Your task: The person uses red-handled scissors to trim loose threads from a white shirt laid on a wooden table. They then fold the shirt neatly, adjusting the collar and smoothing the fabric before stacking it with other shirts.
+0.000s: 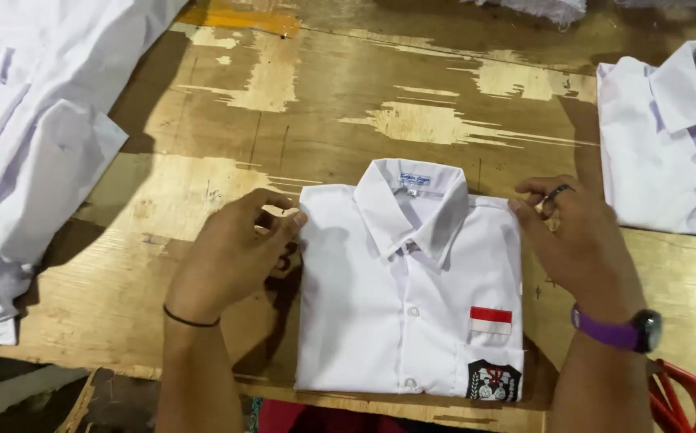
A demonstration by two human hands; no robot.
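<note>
near edge: red-handled scissors at near right corner of the table, partly cut off by the frame; red cloth shows just below the edge.
folded shirt: white, folded to a neat rectangle, lies flat at the middle of the near edge, its bottom fold just reaching that edge. Collar up & pointing to the far side, buttoned placket down the centre, small label inside the neck. Red-and-white patch above a black badge on the pocket, near right corner of the shirt.
left hand: fingers bent, tips pinching shirt's left shoulder edge; thin black band on wrist.
right hand: fingertips on shirt's right shoulder edge, lightly curled, ring on one finger, purple watch on wrist.
right edge: 2nd white shirt, collar up, well apart.
left edge: pile of white shirts, hanging over the side.
table top: worn plywood, pale scuffed patches at far side.
</note>
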